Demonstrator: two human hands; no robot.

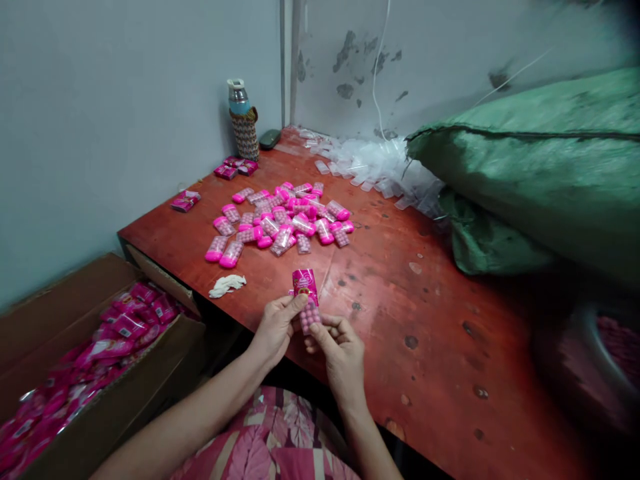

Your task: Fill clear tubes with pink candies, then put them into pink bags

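Note:
At the near edge of the table, both hands meet on a small clear candy box (309,319) filled with round pink candies. A glossy pink printed sleeve (305,283) covers its upper end. My left hand (277,325) pinches the sleeve's lower edge, thumb on top. My right hand (341,347) grips the box's bare lower end between thumb and fingers. Beyond them lies a loose pile of candy boxes (283,220) with bright pink caps, without sleeves. To the left rests a crumpled white cloth or glove (227,286).
A cardboard box (165,373) of pink sleeved packs stands at lower left. Clear plastic pieces (370,163) heap at the back, beside a large green sack (530,167). A flask (243,123) stands far left. A container (595,333) of pink candies sits at right.

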